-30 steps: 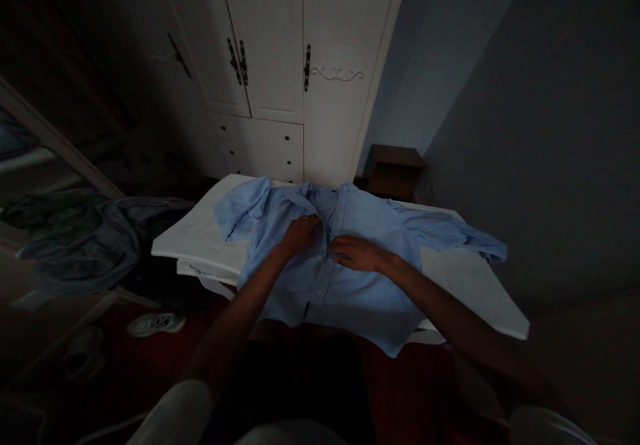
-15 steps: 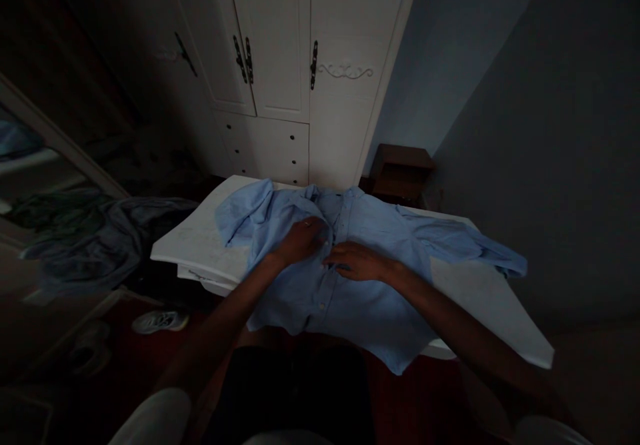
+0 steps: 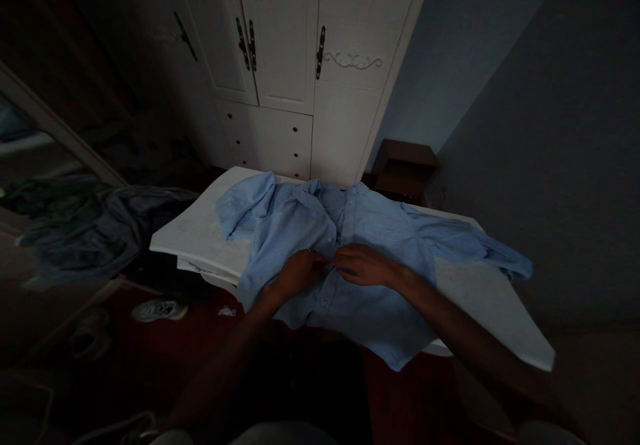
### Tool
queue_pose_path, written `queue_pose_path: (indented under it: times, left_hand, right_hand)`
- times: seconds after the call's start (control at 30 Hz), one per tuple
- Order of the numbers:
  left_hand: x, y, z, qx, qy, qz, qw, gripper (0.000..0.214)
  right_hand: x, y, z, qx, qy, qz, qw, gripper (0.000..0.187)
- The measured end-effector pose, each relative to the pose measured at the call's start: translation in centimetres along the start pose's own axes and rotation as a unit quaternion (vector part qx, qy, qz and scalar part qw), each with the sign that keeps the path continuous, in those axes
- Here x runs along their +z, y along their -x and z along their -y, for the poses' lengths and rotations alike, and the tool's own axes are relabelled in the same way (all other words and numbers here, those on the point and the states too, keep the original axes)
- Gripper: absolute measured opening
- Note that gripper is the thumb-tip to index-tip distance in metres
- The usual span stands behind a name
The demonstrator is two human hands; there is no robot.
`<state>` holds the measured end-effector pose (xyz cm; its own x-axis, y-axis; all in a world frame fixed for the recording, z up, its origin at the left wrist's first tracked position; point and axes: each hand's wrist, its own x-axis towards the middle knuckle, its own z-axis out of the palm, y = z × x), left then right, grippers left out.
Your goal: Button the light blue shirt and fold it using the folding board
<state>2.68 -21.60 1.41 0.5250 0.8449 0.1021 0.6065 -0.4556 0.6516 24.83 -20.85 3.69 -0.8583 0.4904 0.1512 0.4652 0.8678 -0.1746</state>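
Observation:
A light blue button-up shirt (image 3: 385,225) lies front side up on a white table (image 3: 480,295), its collar at the far edge and its sleeves out to both sides. My left hand (image 3: 301,272) is closed at the shirt's front opening, fingers pinched on the placket. Close beside it, my right hand (image 3: 365,264) has its fingertips closed on the same spot from the right. Buttons show above and below the hands. What lies between the fingertips is mostly hidden. The shirt's hem hangs over the near table edge.
A white wardrobe (image 3: 280,52) with dark handles stands behind the table. At the back right is a small brown cabinet (image 3: 405,158). Grey and green clothes (image 3: 100,225) are heaped at the left. A shoe (image 3: 159,310) rests on the red floor.
My left hand has moved down and toward me along the shirt front to meet the right hand at the placket. The right hand has shifted only slightly. The view has tilted a little.

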Motion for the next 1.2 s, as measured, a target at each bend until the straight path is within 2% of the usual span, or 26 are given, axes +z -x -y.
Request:
queue_pose_path:
  times: [0.07, 0.2, 0.37, 0.5, 0.7, 0.93, 1.07, 1.2]
  left_hand:
    - [0.2, 0.0, 0.1, -0.003, 0.019, -0.015, 1.0, 0.021]
    - [0.6, 0.3, 0.1, -0.024, 0.091, -0.049, 0.994, 0.017]
    - [1.2, 0.6, 0.1, -0.031, 0.149, -0.087, 0.985, 0.017]
    - [1.6, 0.8, 0.0, -0.012, 0.127, -0.103, 0.986, 0.02]
    - [1.9, 0.9, -0.3, -0.004, 0.109, -0.123, 0.986, 0.022]
    - [2.2, 1.0, -0.3, -0.004, 0.111, -0.151, 0.982, 0.023]
    - [2.5, 1.2, -0.2, -0.008, 0.086, -0.159, 0.983, 0.02]
    - [2.5, 1.3, -0.2, -0.009, 0.107, -0.169, 0.98, 0.019]
  right_hand:
    - [0.1, -0.3, 0.1, -0.007, 0.022, 0.011, 1.0, 0.02]
    - [0.7, -0.7, -0.1, 0.017, 0.054, 0.01, 0.998, 0.032]
    - [2.2, -0.2, -0.1, 0.037, 0.041, -0.033, 0.998, 0.033]
    - [3.1, 0.8, -0.2, 0.017, 0.056, -0.078, 0.995, 0.031]
    - [3.6, 1.1, -0.2, -0.005, 0.074, -0.08, 0.994, 0.031]
    - [4.1, 0.9, -0.4, -0.074, 0.094, -0.201, 0.972, 0.024]
    - [4.1, 0.9, -0.4, -0.071, 0.106, -0.198, 0.972, 0.023]
    - [3.7, 1.1, -0.2, -0.067, 0.099, -0.185, 0.975, 0.02]
